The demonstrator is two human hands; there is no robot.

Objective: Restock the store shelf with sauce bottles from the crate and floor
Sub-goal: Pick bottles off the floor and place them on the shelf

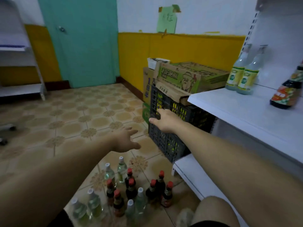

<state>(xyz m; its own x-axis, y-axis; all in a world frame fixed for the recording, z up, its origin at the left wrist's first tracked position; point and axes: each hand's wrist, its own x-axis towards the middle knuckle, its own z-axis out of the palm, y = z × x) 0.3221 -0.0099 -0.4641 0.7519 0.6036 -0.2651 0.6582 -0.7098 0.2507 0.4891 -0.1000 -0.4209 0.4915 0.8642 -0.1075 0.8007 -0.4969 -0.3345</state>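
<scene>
A dark plastic crate (170, 141) stands on the floor beside the white shelf (246, 112). My right hand (164, 120) reaches the crate's front wall, fingers against the grid; whether they hook into it is unclear. My left hand (126, 140) hovers open over the tiles, left of the crate. On the floor below my arms stand several dark sauce bottles with red caps (131, 187) and several clear bottles with white caps (93, 203). Two clear bottles (241, 72) and a dark sauce bottle (285, 94) stand on the shelf.
Cardboard boxes (188, 76) are stacked on and behind the crate against the yellow wall. A teal door (82, 43) is at the back. Another white rack (19, 63) stands at the far left. My knee (213, 210) is at the bottom right, near the lower shelf board (193, 174).
</scene>
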